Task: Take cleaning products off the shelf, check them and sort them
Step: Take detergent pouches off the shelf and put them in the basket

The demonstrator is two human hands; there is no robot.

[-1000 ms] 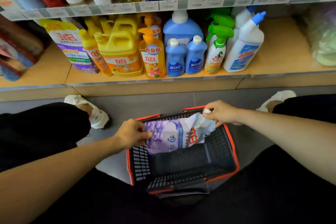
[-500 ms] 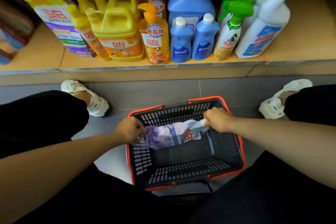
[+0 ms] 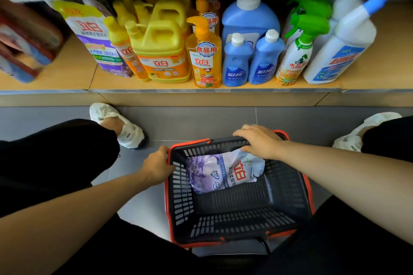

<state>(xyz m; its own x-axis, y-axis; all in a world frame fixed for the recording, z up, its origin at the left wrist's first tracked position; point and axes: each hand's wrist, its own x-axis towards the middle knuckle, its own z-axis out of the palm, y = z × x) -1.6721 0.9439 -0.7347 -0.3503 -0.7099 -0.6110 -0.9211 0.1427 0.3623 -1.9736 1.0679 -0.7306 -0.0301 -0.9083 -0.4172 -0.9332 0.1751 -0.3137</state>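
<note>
Hiding pouch (image 3: 220, 174) corner, right hand (image 3: 259, 142).

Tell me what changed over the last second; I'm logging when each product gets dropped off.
The purple and white soft refill pouch went down into the black plastic basket with red rim and lies inside. The left hand let go and sits at the basket's left rim; the right hand opened flat over the pouch's top. Shelf bottles unchanged.
</note>
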